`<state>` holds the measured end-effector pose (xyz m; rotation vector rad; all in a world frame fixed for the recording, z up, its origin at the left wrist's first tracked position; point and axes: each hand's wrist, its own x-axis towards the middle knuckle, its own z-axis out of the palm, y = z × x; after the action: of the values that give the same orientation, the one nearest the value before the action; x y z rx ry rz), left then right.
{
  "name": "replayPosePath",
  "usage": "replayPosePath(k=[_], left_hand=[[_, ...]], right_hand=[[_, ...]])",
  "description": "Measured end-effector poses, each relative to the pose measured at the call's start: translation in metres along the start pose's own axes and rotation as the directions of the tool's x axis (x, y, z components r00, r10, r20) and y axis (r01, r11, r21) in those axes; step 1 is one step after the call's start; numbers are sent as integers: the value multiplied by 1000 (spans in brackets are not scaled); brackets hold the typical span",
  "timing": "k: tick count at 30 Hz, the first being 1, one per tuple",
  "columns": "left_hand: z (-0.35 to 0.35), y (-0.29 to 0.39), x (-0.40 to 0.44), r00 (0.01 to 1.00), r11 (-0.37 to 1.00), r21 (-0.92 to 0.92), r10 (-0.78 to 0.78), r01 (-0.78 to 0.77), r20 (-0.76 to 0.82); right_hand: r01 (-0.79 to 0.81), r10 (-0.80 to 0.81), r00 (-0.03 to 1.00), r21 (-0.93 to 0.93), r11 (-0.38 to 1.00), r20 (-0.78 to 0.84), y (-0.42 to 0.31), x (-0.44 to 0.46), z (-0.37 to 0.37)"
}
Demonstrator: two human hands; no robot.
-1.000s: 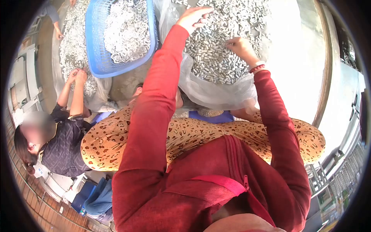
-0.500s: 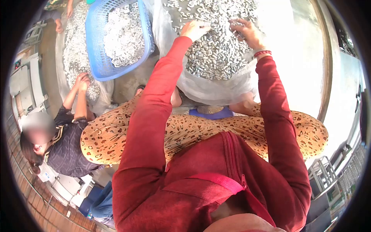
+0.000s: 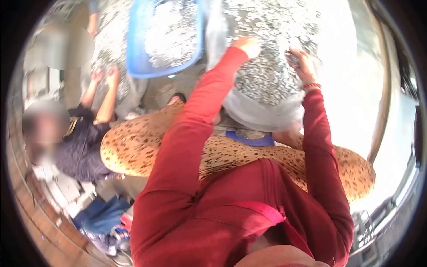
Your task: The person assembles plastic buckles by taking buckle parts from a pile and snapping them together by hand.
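A spread of small silvery metal pieces (image 3: 262,82) lies in front of me on a pale plastic sheet (image 3: 262,106). Over its left part is my left hand (image 3: 248,46), low and close to the pieces; glare and blur hide its fingertips. My right hand (image 3: 306,66) is at the right side of the spread, its fingers curled round some small grey metal pieces (image 3: 293,58). Blur keeps me from making out the exact shape of the pieces.
A blue plastic basket (image 3: 162,72) of pale metal pieces stands to the left. Beyond it another heap (image 3: 111,46) is spread on the ground, where a person in dark clothing (image 3: 84,151) reaches with both hands. A blue object (image 3: 251,140) lies between my feet.
The view has shifted, so the basket and spread appear further right. My left hand sits lower in the frame and is blurred. My right hand's fingers have drawn in. The neighbour's hands have parted.
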<state>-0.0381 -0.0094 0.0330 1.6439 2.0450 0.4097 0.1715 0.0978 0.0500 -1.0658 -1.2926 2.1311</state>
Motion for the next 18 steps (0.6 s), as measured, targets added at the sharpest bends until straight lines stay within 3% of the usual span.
replayPosePath(k=[1, 2, 3, 5, 6, 7, 8, 9, 10, 11, 12, 13, 15, 17, 18], left_hand=[[-2, 0, -2, 988, 990, 31, -137, 135, 76], [-10, 12, -4, 984, 982, 104, -166, 159, 65], [-14, 18, -7, 990, 989, 40, -139, 140, -38], [-16, 12, -10, 993, 970, -244, -16, -13, -116], [-23, 14, -13, 999, 857, -512, -50, 52, 17], [-35, 18, -17, 988, 671, -727, -50, 144, 149], [-46, 17, -23, 965, 430, -869, -19, 244, 262], [-46, 12, -28, 957, 284, -916, -22, 282, 288], [-39, 10, -29, 953, 130, -944, -31, 302, 300], [-35, 7, -30, 952, -26, -953, -46, 300, 301], [-33, 10, -33, 941, -187, -942, -143, 278, 306], [-30, 19, -38, 921, -341, -912, -229, 228, 316], [-25, 41, -49, 916, -589, -805, -279, 72, 287], [6, 35, -47, 958, -822, -532, 53, 203, 283], [3, 48, -54, 960, -778, -626, -130, 55, 246]], right_hand=[[-79, 78, 996, 53, 995, 35, -10, 0, 2], [-120, 102, 988, 150, 981, 117, -9, 5, 1], [-100, 70, 986, 199, 975, 152, -14, 3, 7], [-95, 67, 987, 192, 977, 148, -23, -3, 16], [-112, 86, 987, 196, 974, 137, -26, -5, 20], [239, -228, 966, -81, 968, 117, -26, -16, 23], [550, -514, 835, -333, 766, 198, -26, -31, 27], [766, -709, 609, -494, 411, 356, -26, -37, 32], [473, -427, 877, -231, 850, 222, -8, -27, 22], [718, -698, 696, -177, 673, 167, 26, -1, 18], [357, -367, 908, 85, 930, 201, 9, 0, 22], [-91, 21, 979, 338, 937, 204, -10, 0, 26], [70, -86, 960, 67, 995, 265, -45, -20, 67], [235, -138, 939, -295, 926, 315, -55, -22, 91], [265, -117, 935, -436, 860, 336, -61, -28, 105]])
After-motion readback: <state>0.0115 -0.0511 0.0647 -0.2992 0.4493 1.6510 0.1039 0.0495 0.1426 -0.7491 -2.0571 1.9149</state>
